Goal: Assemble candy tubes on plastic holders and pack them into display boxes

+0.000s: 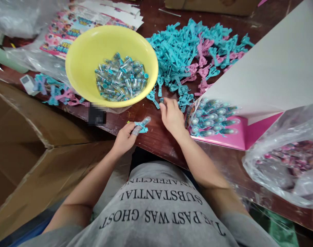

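My left hand (pixel 125 136), low over the table's front edge, grips a clear round-ended tube (pixel 146 120) together with a teal plastic clip (pixel 144 130). My right hand (pixel 172 116) is closed, with a small dark teal piece (pixel 161 100) showing at its fingertips; most of that piece is hidden. Just beyond it spreads a heap of teal clips (pixel 171 51) with pink clips (pixel 204 51) among them. Ahead of my left hand stands a yellow bowl (pixel 80 58) holding many clear teal-capped tubes (pixel 120 79).
On the right, a pink and white display box (pixel 233 140) holds rows of upright tubes. Past it lies a clear bag (pixel 261 168) of pink pieces. Printed sheets (pixel 66 31) are behind the bowl, and open cardboard boxes (pixel 20 120) stand at the left.
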`<state>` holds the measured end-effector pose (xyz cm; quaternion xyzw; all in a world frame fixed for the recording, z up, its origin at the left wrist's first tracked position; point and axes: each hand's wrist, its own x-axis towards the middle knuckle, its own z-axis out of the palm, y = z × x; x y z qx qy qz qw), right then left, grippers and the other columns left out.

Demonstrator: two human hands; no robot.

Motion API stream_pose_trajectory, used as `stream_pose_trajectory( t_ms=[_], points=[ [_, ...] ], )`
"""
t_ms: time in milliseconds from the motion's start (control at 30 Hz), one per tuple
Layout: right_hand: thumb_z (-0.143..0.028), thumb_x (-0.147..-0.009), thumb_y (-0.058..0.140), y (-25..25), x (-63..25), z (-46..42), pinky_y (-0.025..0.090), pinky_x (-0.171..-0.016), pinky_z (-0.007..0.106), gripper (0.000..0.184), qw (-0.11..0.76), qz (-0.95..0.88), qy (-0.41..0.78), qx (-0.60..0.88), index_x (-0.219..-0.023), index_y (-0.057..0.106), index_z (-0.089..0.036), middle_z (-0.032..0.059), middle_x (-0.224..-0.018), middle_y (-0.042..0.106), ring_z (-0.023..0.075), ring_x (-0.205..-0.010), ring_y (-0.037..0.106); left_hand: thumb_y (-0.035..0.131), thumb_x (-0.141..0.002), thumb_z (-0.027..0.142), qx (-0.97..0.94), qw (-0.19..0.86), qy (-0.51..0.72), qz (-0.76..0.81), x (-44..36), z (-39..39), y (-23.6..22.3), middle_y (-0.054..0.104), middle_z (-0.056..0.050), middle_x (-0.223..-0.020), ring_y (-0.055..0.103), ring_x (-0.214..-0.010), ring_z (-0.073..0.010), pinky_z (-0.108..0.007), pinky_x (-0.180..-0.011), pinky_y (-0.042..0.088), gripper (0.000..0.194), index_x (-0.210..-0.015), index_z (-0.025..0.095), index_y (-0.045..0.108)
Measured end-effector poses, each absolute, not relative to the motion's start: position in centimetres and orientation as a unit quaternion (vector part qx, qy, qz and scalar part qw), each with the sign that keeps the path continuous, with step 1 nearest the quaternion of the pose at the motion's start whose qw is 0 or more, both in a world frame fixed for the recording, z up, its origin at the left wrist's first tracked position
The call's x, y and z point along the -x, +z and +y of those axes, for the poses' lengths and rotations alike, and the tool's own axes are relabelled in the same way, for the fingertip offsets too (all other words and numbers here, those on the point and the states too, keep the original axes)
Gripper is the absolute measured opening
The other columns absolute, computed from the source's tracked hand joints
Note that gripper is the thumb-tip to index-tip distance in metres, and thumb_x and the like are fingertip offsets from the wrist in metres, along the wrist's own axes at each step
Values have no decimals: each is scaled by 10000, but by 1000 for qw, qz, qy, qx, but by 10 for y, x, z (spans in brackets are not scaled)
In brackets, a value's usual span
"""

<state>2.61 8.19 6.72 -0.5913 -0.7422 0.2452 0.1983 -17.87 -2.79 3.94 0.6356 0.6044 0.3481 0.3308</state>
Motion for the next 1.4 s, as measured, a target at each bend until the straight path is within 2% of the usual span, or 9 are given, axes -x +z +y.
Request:
stream_pose_trajectory(
  t_ms=[167, 367, 533, 800, 967, 1067, 1167, 1300, 1400],
  points=[
    [-205, -1049, 512, 65, -7, 103, 568, -989, 544, 397, 81, -710, 202, 670, -1401, 603, -44, 287, -1462, 552, 428, -1344, 574, 786, -896, 596, -519, 473, 404, 586, 166, -21, 42, 763, -42, -973, 648, -869, -176, -298, -863, 537, 451, -1055, 174, 761],
    [-259, -1099, 516, 69, -68, 25, 578, -1019, 418, 297, 266, -816, 304, 413, -1366, 628, -197, 121, -1273, 711, 247, -1148, 696, 857, -846, 572, -498, 532, 378, 570, 167, -23, 60, 786, -36, -950, 661, -850, -173, -307, -879, 550, 411, -991, 190, 809],
    [-302, -1115, 523, 80, -100, -8, 596, -924, 358, 287, 286, -837, 332, 327, -1363, 645, -227, 92, -1186, 714, 198, -1040, 710, 868, -846, 554, -541, 576, 336, 512, 151, -20, 73, 826, -52, -1062, 721, -919, -203, -349, -940, 582, 402, -1067, 219, 843],
    [-568, -1143, 342, 101, -125, -19, 481, -673, 295, 622, 242, -725, 479, 431, -784, 684, -192, 19, -698, 668, 137, -663, 624, 753, -987, 352, -751, 371, 365, 407, 121, -20, 88, 732, -30, -835, 631, -738, -142, -259, -689, 503, 164, -953, 194, 781],
    [-556, -984, 709, 102, -145, -40, 481, -615, 275, 475, 309, -692, 469, 452, -1292, 662, -198, 42, -1024, 761, 108, -634, 600, 748, -997, 302, -786, 328, 334, 404, 112, -18, 99, 718, -21, -860, 641, -753, -137, -252, -682, 492, 114, -976, 190, 739],
    [-531, -1042, 630, 105, -153, -48, 467, -627, 265, 358, 318, -682, 460, 472, -958, 704, -191, 1, -787, 722, 103, -615, 595, 729, -1000, 245, -812, 298, 327, 380, 103, -21, 102, 672, -6, -800, 611, -711, -126, -238, -641, 466, 68, -961, 189, 737],
    [-600, -1123, 405, 107, -166, -55, 483, -645, 266, 618, 300, -653, 491, 493, -742, 672, -193, -7, -606, 667, 103, -578, 610, 740, -979, 224, -821, 287, 322, 375, 93, -24, 105, 668, -6, -779, 597, -690, -123, -239, -626, 458, 68, -921, 189, 752],
    [-625, -1074, 538, 108, -201, -68, 565, -672, 284, 508, 339, -701, 411, 473, -1249, 733, -190, 89, -1101, 802, 140, -761, 704, 798, -937, 345, -733, 453, 292, 414, 75, -25, 109, 782, -31, -911, 694, -797, -168, -279, -724, 557, 131, -966, 217, 804],
    [-532, -953, 784, 108, -226, -76, 636, -776, 345, 710, 320, -787, 280, 446, -1576, 530, -305, 145, -1639, 532, 234, -1146, 717, 835, -879, 408, -597, 647, 214, 423, 54, -25, 107, 788, -36, -860, 661, -670, -149, -264, -599, 535, 220, -956, 204, 806]
  ],
)
